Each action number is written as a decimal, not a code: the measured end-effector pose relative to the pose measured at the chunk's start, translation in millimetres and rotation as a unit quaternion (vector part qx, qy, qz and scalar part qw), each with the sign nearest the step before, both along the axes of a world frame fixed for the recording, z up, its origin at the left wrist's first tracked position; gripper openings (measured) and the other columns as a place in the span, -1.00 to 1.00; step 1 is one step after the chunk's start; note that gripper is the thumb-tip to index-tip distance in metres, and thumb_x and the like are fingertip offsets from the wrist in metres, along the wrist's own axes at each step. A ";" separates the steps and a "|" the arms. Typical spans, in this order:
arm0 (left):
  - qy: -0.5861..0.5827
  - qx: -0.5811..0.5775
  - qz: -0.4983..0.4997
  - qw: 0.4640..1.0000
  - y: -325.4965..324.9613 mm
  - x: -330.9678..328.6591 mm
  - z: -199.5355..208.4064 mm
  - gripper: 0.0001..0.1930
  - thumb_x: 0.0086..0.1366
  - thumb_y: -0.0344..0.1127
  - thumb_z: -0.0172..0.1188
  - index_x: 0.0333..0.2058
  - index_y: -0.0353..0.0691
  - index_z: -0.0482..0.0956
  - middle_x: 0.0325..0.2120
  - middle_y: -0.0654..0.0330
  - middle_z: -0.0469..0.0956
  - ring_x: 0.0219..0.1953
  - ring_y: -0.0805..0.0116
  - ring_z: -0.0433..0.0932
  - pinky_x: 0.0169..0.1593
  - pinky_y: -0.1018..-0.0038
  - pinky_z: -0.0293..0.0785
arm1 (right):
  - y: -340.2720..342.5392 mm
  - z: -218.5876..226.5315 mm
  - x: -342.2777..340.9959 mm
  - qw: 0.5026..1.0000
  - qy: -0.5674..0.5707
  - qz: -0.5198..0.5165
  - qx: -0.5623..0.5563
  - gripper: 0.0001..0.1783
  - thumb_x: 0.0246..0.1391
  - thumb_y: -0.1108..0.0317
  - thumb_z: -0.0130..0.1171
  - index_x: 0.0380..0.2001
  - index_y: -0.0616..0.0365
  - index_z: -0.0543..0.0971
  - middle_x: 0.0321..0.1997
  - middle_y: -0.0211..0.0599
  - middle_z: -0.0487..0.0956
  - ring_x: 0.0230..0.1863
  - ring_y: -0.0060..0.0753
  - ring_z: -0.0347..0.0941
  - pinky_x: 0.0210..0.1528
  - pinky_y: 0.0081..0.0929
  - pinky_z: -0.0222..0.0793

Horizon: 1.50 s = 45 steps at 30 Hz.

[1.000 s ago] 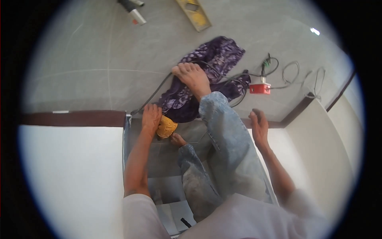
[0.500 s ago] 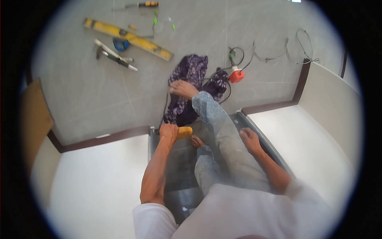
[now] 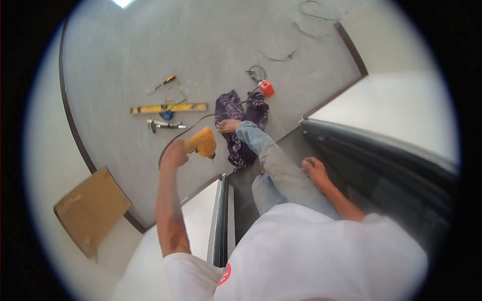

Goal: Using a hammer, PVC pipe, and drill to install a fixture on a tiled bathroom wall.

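Note:
My left hand [image 3: 174, 154] is closed round the handle of a yellow corded power drill [image 3: 203, 143], held out to the left with its bit pointing down. The drill's black cord [image 3: 188, 131] loops behind my hand toward a dark purple patterned cloth [image 3: 229, 107] on the floor. My bare foot [image 3: 228, 126] rests on that cloth. Close to my right knee, my right hand [image 3: 315, 169] has its fingers curled in; whatever may be in them is too small or hidden to make out.
Ahead on the left lie a yellow spirit level [image 3: 193, 107], a blue tape measure [image 3: 166, 116], a hammer [image 3: 163, 124] and a screwdriver [image 3: 163, 84]. A red socket box [image 3: 266, 89] joins cables. Dark frame edges [image 3: 223, 215] flank me; cardboard [image 3: 93, 205] stands left.
My left hand has lifted the drill up and out to the left, its body now showing fully. My view has turned and tilted, so the floor tools appear lower. The right hand stays near the knee.

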<state>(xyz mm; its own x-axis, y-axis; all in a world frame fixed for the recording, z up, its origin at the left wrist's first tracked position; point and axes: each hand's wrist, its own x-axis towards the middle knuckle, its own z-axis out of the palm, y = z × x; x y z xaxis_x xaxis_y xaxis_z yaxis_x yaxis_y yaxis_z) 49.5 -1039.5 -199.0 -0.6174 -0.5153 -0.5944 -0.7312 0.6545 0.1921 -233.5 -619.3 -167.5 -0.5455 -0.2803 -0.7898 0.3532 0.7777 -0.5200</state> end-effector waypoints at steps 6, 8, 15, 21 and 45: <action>0.014 0.195 0.159 0.968 15.7 -59.0 127.1 -0.79 -0.16 -0.41 0.31 -0.46 -0.31 0.57 -0.70 0.15 0.51 -0.66 0.35 0.51 -0.55 0.39 0.42 | 27.4 74.2 39.8 0.988 0.052 -0.073 -0.128 -0.70 0.15 0.19 0.11 -0.23 0.21 0.59 -0.39 -0.34 0.59 -0.31 -0.56 0.49 -0.29 -0.58 0.37; 0.036 0.262 0.192 0.945 38.2 -53.9 127.7 -0.84 -0.11 -0.38 0.31 -0.51 -0.29 0.57 -0.69 0.21 0.50 -0.70 0.46 0.45 -0.61 0.49 0.34 | 39.2 100.1 59.8 0.976 -0.021 -0.152 -0.154 -0.72 0.16 0.18 0.12 -0.27 0.18 0.59 -0.42 -0.36 0.57 -0.35 -0.55 0.48 -0.31 -0.59 0.36; 0.029 0.337 -0.017 0.941 201.8 -116.4 150.2 -0.80 0.06 -0.29 0.10 -0.50 -0.24 0.67 -0.66 0.23 0.56 -0.61 0.46 0.51 -0.48 0.51 0.44 | 143.8 69.9 127.5 0.741 -0.345 -0.549 -0.174 -0.17 -0.12 -0.30 0.31 -0.02 0.16 0.37 -0.07 -0.13 0.44 -0.08 -0.27 0.39 -0.13 -0.34 0.41; 0.046 0.468 -0.215 0.856 370.2 -174.3 193.0 -0.77 -0.01 -0.25 0.30 -0.46 -0.32 0.62 -0.65 0.14 0.58 -0.59 0.34 0.56 -0.46 0.44 0.46 | 219.6 149.2 144.3 0.646 -0.120 -0.661 -0.364 0.13 -0.25 -0.56 0.17 0.31 -0.29 0.04 0.35 -0.22 0.12 0.33 -0.01 0.04 0.23 0.15 0.08; 0.164 0.553 -0.686 0.444 1017.2 -159.6 454.4 0.00 -0.04 -0.37 0.42 0.31 -0.26 -0.04 0.00 -0.02 0.48 -0.02 0.12 0.53 0.02 0.30 0.47 | 703.6 436.0 244.6 0.217 0.507 -0.745 -0.376 -0.59 0.04 0.16 0.18 -0.11 0.13 0.41 -0.24 -0.35 0.44 -0.19 -0.47 0.44 -0.13 -0.42 0.43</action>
<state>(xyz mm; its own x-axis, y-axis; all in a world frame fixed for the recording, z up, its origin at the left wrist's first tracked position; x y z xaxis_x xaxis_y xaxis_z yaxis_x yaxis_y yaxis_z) -110.2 -22.3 255.5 -0.0472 0.9739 0.2218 0.3962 -0.1856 0.8992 11.1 84.3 268.5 -0.2602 0.9614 -0.0893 -0.6712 -0.2465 -0.6991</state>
